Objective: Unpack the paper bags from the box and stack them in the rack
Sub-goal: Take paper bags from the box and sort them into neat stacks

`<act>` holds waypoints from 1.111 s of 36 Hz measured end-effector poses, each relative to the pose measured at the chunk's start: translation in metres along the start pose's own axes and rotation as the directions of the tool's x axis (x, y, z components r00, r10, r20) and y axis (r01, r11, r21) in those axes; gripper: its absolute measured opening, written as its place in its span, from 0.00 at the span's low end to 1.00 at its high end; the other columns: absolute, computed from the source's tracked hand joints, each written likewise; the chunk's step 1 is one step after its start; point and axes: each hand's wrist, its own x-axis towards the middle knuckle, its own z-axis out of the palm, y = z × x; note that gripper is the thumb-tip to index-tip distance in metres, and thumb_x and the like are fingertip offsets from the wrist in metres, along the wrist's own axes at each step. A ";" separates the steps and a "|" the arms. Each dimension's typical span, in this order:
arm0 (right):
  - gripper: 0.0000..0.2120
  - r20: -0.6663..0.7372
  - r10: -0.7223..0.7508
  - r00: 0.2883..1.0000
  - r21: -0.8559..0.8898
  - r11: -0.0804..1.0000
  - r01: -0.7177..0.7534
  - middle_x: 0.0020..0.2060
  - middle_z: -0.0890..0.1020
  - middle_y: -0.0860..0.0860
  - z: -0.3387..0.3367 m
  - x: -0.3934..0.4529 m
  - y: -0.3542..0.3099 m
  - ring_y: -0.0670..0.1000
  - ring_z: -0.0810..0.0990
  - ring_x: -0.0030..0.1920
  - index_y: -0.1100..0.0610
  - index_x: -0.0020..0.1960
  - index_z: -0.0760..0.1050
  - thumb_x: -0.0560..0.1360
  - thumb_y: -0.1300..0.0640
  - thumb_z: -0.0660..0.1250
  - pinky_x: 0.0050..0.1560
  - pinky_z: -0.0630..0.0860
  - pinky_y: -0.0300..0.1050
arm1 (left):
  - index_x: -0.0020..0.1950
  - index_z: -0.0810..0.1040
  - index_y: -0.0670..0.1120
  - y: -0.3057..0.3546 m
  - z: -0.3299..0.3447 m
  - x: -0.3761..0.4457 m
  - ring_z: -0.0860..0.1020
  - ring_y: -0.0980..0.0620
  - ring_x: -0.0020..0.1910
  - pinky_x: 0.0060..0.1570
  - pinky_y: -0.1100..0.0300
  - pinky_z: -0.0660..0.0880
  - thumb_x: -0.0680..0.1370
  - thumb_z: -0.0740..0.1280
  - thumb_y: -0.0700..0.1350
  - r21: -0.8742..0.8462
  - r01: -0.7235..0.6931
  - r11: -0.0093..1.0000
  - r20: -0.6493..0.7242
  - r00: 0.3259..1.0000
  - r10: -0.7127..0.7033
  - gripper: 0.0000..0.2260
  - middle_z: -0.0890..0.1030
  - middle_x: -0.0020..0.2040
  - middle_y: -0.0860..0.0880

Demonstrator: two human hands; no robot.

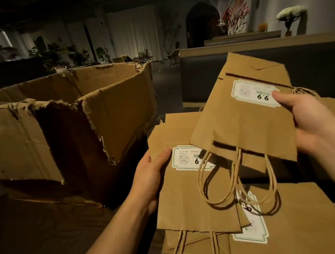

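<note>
Head view: the right hand [309, 119] pinches a flat paper bag [245, 118] lifted above a pile [288, 228] between both hands, its handles [237, 181] dangling. Left hand [151, 174] grips the edge of another bag [191, 197] atop the pile. Torn box [67, 117] stands open, left of the left hand.

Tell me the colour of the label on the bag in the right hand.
The label is white with a thin green border and black print, seen in the head view.
</note>
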 end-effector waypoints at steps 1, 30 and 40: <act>0.13 -0.012 0.000 1.000 0.017 1.000 0.000 0.47 0.88 0.54 0.000 0.001 0.000 0.55 0.88 0.45 0.52 0.64 0.73 0.81 0.51 0.65 0.42 0.82 0.51 | 0.64 0.78 0.47 0.000 0.001 0.000 0.85 0.45 0.48 0.40 0.54 0.81 0.81 0.67 0.46 -0.011 0.007 1.000 0.007 1.000 -0.007 0.12 0.86 0.53 0.43; 0.13 0.289 0.139 0.947 -0.029 0.990 -0.136 0.54 0.86 0.58 0.005 0.008 0.025 0.57 0.86 0.52 0.51 0.64 0.74 0.81 0.55 0.64 0.45 0.84 0.55 | 0.60 0.77 0.49 0.001 0.002 -0.004 0.86 0.45 0.47 0.48 0.48 0.83 0.81 0.68 0.48 0.199 -0.010 0.980 0.049 0.999 0.001 0.09 0.87 0.49 0.47; 0.16 0.432 0.177 0.884 -0.121 0.983 -0.138 0.57 0.84 0.58 0.002 0.006 0.027 0.59 0.84 0.58 0.50 0.67 0.76 0.80 0.56 0.64 0.56 0.80 0.59 | 0.62 0.78 0.48 0.000 0.002 -0.006 0.86 0.45 0.49 0.55 0.46 0.81 0.82 0.66 0.47 0.224 -0.045 0.974 0.051 0.998 0.035 0.10 0.87 0.51 0.47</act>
